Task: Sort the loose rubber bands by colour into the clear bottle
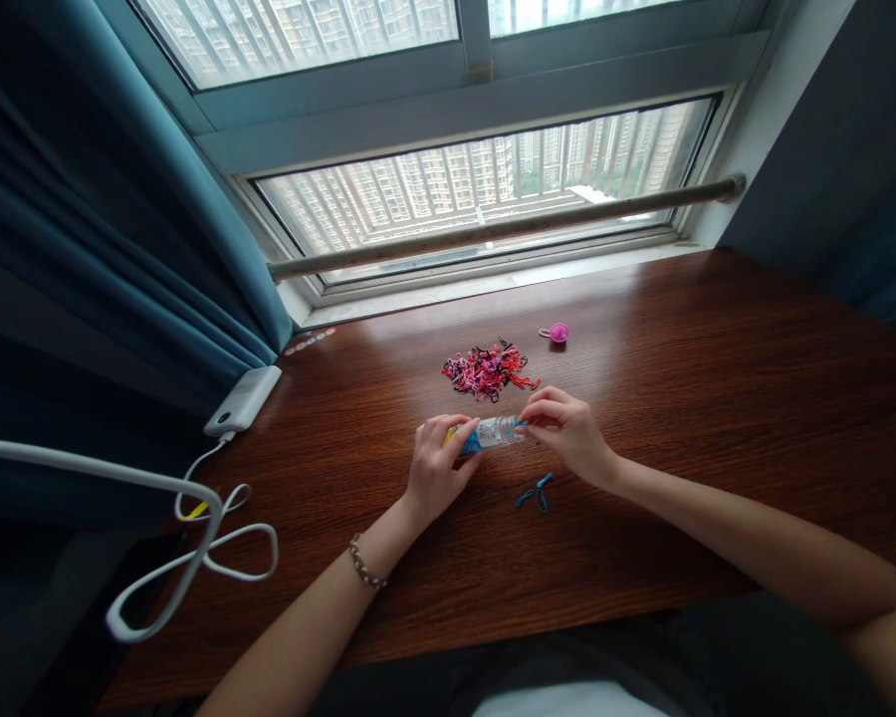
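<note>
A small clear plastic bottle (pixel 495 432) with a blue and white label lies sideways above the wooden desk (pixel 717 398). My left hand (pixel 437 468) is closed around its bottom end. My right hand (pixel 571 428) pinches at its mouth end, fingers pressed together on something too small to name. A pile of red, pink and black small rubber bands (pixel 488 369) lies just beyond the bottle. Two blue bands (pixel 536 493) lie on the desk below my right hand. A beaded bracelet (pixel 363 565) is on my left wrist.
A pink bottle cap (pixel 559 332) sits past the pile. A white power bank (pixel 243 399) rests at the desk's left edge with a white cable (pixel 216 548) looping off it. A blue curtain (pixel 119 249) hangs at left; a window with a rail (pixel 493 229) runs behind.
</note>
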A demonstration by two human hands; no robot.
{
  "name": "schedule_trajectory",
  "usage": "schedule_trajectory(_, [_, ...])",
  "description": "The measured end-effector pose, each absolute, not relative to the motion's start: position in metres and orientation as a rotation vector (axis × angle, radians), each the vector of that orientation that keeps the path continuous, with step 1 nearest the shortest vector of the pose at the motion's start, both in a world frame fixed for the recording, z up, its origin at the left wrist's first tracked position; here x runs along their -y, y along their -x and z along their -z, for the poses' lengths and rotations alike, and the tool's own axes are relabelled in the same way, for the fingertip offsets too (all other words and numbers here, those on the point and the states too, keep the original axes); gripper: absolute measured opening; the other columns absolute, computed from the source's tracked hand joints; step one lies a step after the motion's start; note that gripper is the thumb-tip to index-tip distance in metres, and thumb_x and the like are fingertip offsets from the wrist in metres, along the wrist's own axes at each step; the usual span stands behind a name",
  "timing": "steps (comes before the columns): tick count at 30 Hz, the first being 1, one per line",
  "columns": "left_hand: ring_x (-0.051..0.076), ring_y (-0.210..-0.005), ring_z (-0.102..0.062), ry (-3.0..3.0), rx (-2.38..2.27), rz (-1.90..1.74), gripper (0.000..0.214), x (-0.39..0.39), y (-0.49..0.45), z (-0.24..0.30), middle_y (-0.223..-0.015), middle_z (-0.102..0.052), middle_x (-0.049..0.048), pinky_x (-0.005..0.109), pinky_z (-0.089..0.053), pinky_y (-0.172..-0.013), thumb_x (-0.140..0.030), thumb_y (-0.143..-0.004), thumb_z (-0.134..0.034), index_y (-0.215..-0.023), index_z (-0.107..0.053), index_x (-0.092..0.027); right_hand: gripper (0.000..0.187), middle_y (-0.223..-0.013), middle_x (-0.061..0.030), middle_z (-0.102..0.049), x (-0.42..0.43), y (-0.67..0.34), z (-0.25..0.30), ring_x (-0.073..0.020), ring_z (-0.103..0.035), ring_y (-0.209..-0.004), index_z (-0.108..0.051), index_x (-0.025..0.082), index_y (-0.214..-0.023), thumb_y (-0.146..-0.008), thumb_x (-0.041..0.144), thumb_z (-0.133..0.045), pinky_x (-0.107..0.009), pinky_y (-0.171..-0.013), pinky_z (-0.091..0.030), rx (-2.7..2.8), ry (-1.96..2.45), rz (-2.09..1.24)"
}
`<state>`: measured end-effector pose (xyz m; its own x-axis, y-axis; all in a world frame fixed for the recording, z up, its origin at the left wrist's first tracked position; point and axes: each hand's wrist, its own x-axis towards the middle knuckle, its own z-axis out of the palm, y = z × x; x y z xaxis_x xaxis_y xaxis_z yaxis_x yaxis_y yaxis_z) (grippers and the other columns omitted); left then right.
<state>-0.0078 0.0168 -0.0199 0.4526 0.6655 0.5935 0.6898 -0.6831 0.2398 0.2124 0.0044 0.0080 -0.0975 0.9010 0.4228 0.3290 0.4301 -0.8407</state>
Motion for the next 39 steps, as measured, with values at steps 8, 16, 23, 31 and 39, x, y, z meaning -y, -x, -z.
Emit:
schedule_trajectory(8, [0.023,-0.097,-0.049,2.623,1.257,1.088,0.04,-0.019,0.008,0.022,-0.105,-0.056,0.0074,0.038,-0.038,-0.083,-0.027,-0.074,-0.061,-0.112,-0.052,-0.025,0.01,-0.084,-0.004,-0.064,0.001,-0.212,-0.006,-0.0144,-0.059,-0.077,-0.061,0.018,-0.087,-0.08,0.019,-0.053,-0.026,-0.073,-0.048,1.723,1.064,-0.638])
schedule_trajectory(16, [0.023,-0.101,-0.047,2.59,1.325,1.236,0.038,-0.019,0.008,0.019,-0.103,-0.057,0.0063,0.04,-0.036,-0.089,-0.027,-0.072,-0.062,-0.109,-0.051,-0.022,0.01,-0.085,-0.004,-0.06,0.0,-0.213,-0.011,-0.0129,-0.057,-0.076,-0.055,0.017,-0.089,-0.081,0.017,-0.05,-0.025,-0.073,-0.047,1.685,1.098,-0.493])
schedule_trajectory(23, [0.02,-0.095,-0.05,2.421,1.599,1.612,0.039,-0.024,0.013,0.024,-0.101,-0.052,0.0067,0.036,-0.04,-0.086,-0.032,-0.074,-0.061,-0.107,-0.046,-0.018,0.013,-0.08,-0.0052,-0.059,-0.021,-0.23,0.006,-0.0133,-0.054,-0.071,-0.061,0.014,-0.077,-0.071,0.006,-0.051,-0.024,-0.067,-0.042,2.117,1.467,-0.576])
schedule_trajectory(31, [0.02,-0.096,-0.05,2.483,1.567,1.613,0.036,-0.024,0.012,0.023,-0.1,-0.053,0.0072,0.038,-0.04,-0.087,-0.03,-0.073,-0.062,-0.104,-0.048,-0.018,0.009,-0.07,0.0007,-0.062,-0.018,-0.228,-0.004,-0.01,-0.056,-0.063,-0.063,0.014,-0.075,-0.069,0.011,-0.056,-0.019,-0.058,-0.043,2.279,1.066,-1.287])
schedule_trajectory(39, [0.02,-0.096,-0.05,2.504,1.558,1.586,0.036,-0.024,0.013,0.021,-0.099,-0.053,0.007,0.037,-0.04,-0.086,-0.03,-0.073,-0.062,-0.105,-0.048,-0.018,0.04,-0.082,-0.0017,-0.056,-0.009,-0.23,-0.015,-0.0109,-0.052,-0.065,-0.062,0.016,-0.086,-0.051,0.028,-0.078,-0.019,-0.055,-0.039,2.643,1.06,-0.935])
